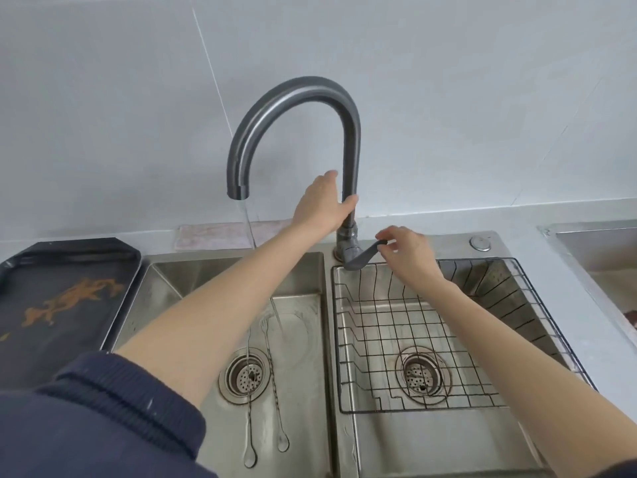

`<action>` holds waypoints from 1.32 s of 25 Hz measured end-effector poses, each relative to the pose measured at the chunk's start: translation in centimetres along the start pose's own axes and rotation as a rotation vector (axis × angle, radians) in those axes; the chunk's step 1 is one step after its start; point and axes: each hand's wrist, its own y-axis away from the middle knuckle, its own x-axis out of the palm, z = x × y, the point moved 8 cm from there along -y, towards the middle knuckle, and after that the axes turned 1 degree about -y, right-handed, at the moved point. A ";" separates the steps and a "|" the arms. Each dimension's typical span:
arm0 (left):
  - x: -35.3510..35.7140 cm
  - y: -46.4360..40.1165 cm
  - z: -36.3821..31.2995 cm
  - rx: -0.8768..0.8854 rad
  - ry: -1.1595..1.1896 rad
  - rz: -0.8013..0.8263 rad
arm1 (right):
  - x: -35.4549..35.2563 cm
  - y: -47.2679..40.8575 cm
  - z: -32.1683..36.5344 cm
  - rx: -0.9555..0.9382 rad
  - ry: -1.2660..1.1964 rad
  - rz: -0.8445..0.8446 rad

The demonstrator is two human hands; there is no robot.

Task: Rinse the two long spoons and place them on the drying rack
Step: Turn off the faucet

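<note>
The two spoons point(267, 388) lie side by side on the floor of the left basin point(162, 281), beside its drain point(244, 374). Their long axes run nearly straight toward and away from the person: bowls at the near end, forked tips at the far end, where the water stream point(249, 224) lands. Neither hand touches them.

Both hands are up at the tap point(348, 139), well beyond the spoons' far tips. The left hand point(324, 201) wraps thumb and fingers round the tap's upright stem. The right hand point(408, 250) pinches the tip of the lever point(365, 255) between thumb and fingertips, the other fingers loosely curled.

The left forearm passes directly above the left basin, so I judge the left hand the nearer one to the spoons; it would have to draw back toward the body and drop down. A grasp at the near ends, across the thin handles, looks the simplest, since the spoons run in line with the forearm.

The rack point(344, 339), a dark wire basket, sits in the right basin, just beside the spoons across the divider, under the right forearm. Rinsing has not yet started, by my reading.

A dark tray point(69, 270) rests on the bench to the left.
</note>
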 end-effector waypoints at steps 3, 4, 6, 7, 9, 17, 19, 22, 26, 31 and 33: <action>0.5 -1.7 0.1 -0.056 0.104 -0.019 | 0.1 -1.0 -0.4 -0.006 -0.017 -0.037; 0.9 -2.2 0.2 -0.069 0.159 -0.008 | 0.0 -1.2 -0.6 -0.007 -0.017 -0.044; 1.6 -2.7 0.5 -0.087 0.248 -0.011 | 0.0 -1.5 -0.7 -0.019 -0.011 -0.044; 1.8 -2.8 0.7 -0.094 0.277 -0.033 | 0.0 -1.6 -0.7 -0.025 -0.004 -0.039; 2.0 -2.9 1.1 -0.101 0.313 -0.092 | 0.0 -1.9 -1.0 -0.030 0.002 -0.030; 2.5 -3.0 1.2 -0.026 0.288 -0.161 | -0.2 -3.2 -0.7 -0.030 -0.020 -0.033; 2.6 -2.9 1.3 -0.026 0.304 -0.169 | -0.3 -3.0 -0.7 -0.029 -0.029 -0.048; 2.5 -2.6 1.3 -0.031 0.324 -0.153 | -0.3 -2.6 -0.5 -0.034 -0.036 -0.078; 2.5 -2.2 1.4 -0.034 0.352 -0.090 | 0.1 -2.4 -0.4 -0.025 -0.009 -0.080; 2.8 -0.6 2.7 -0.043 0.397 -0.019 | 1.4 -1.4 1.0 -0.015 0.070 -0.038; 2.7 0.6 4.3 -0.048 0.336 0.008 | 2.6 -0.5 2.3 -0.061 0.100 0.008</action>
